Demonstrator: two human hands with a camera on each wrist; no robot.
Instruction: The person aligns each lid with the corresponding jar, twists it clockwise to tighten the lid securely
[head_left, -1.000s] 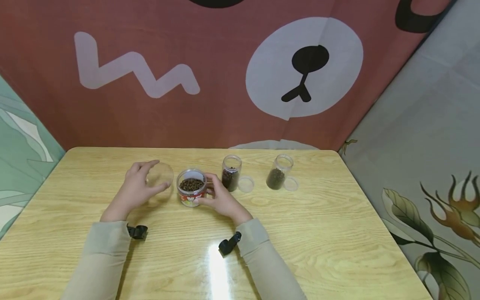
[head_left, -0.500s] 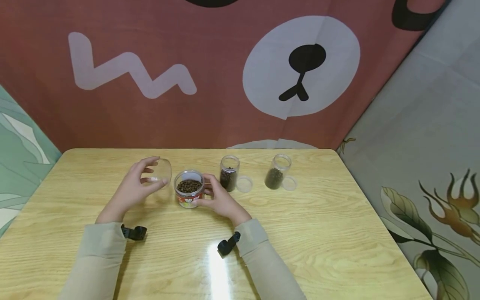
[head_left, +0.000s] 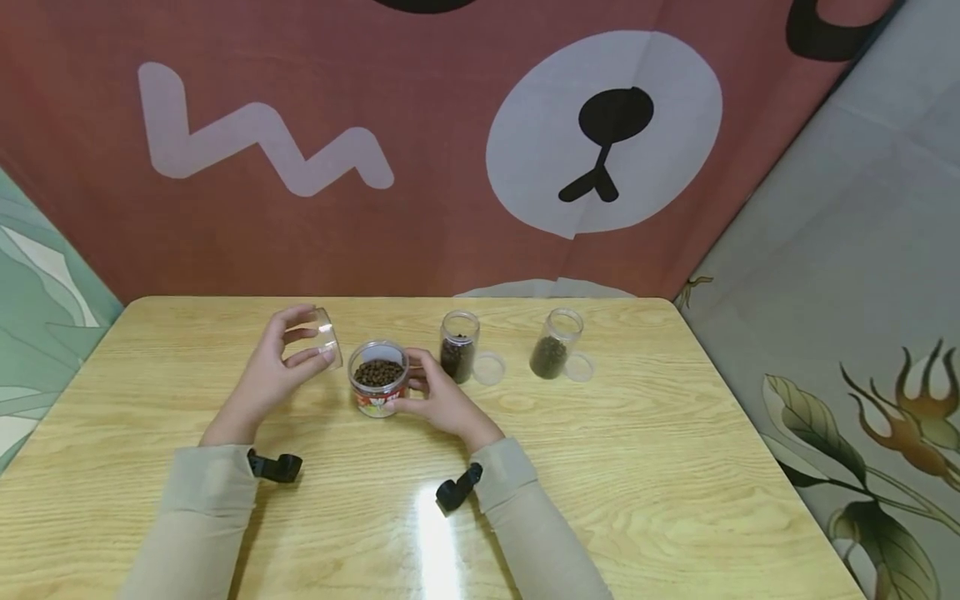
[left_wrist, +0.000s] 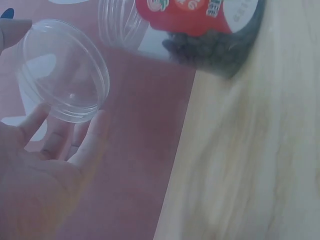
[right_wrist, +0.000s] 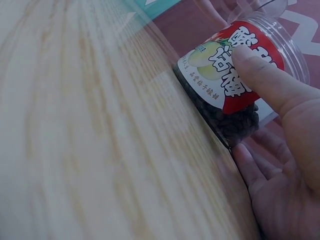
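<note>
My left hand [head_left: 275, 364] pinches a clear plastic lid [left_wrist: 65, 70] by its rim, thumb on one side and fingers on the other. In the head view the lid stands tilted on edge, above the table and left of a wide clear jar [head_left: 372, 402]. That jar is uncapped, carries a red label with yellow fruit, and has small dark brown pellets [head_left: 378, 372] inside. My right hand [head_left: 444, 397] grips the jar from its right side, the thumb across the label in the right wrist view. The jar sits upright on the table.
Two narrower clear jars, one with dark chunks [head_left: 457, 358] and one with dark grains [head_left: 550, 357], stand uncapped to the right. A round clear lid [head_left: 489, 368] lies beside the first, another lid [head_left: 579, 367] beside the second. Patterned cloth [head_left: 420, 242] hangs behind the wooden table [head_left: 675, 467].
My left hand has turned the lid from facing the camera to nearly edge-on, raising it slightly. My right hand keeps its grip on the jar, with no clear movement.
</note>
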